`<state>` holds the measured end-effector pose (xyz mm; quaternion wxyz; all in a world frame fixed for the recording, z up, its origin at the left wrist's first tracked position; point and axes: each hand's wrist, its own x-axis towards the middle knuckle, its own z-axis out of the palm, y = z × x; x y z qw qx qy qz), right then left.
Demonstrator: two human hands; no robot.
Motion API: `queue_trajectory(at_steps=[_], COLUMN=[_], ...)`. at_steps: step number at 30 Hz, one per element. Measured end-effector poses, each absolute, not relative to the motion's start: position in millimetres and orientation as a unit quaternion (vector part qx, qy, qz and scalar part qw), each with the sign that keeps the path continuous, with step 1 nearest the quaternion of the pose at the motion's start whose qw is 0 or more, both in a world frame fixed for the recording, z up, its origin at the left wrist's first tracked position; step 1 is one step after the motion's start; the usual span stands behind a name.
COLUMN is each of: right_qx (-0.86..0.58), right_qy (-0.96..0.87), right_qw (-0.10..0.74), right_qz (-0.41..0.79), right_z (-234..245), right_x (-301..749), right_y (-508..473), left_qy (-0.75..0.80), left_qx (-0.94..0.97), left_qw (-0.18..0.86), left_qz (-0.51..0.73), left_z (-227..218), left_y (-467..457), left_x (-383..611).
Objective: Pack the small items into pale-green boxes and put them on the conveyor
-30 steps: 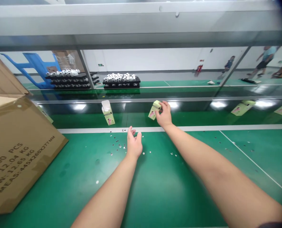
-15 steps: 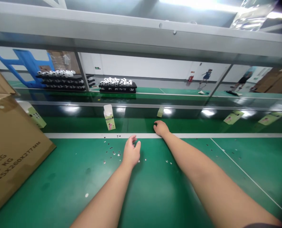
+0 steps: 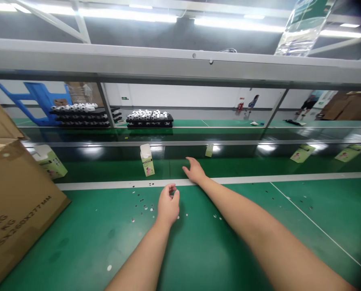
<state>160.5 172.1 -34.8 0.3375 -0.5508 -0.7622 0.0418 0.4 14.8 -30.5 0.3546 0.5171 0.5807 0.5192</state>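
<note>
My left hand [image 3: 168,205] hovers over the green table [image 3: 198,246], thumb and fingers apart, nothing in it. Farther forward and to the right, my right hand [image 3: 194,170] reaches over the white stripe to the dark green conveyor belt [image 3: 107,165], its thumb and fingers spread and empty. To the left of it on the belt stands a small light-green carton [image 3: 147,163], upright with a white top flap raised. A smaller light-green carton [image 3: 209,150] sits farther back, right of my right hand. Neither hand touches a carton.
A large brown cardboard box [image 3: 19,206] takes up the left side, partly covering another green carton [image 3: 53,161]. Two more cartons [image 3: 302,154] lie at the right of the belt. Beyond stand trays of black-and-white balls [image 3: 150,116]. A grey beam [image 3: 168,66] crosses above.
My right hand has moved left and its fingers have spread. The upright carton has shifted slightly right along the belt. My view has tilted upward; my left hand has barely changed.
</note>
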Motion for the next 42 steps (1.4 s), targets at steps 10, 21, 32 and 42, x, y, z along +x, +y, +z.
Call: queue_trajectory(at_steps=[10,21,32,42], right_qx=[-0.457,-0.39,-0.318,-0.295], right_qy=[-0.711,-0.726,-0.529,-0.533], right_qw=[0.403,0.46,0.518,0.594], right_qz=[0.352,0.331,0.592,0.525], right_z=[-12,-17,-19,0], right_x=[10,98,95,94], right_y=[179,92,32,44], left_qy=[0.578,0.6,0.475,0.459], left_qx=[0.432,0.392,0.426,0.478], left_qw=[0.331,0.29,0.443,0.356], left_qz=[0.608,0.635,0.629,0.659], left_z=[-34,-29,2,0], left_y=[19,14,-11,4], left_x=[-8,-12,8,-7])
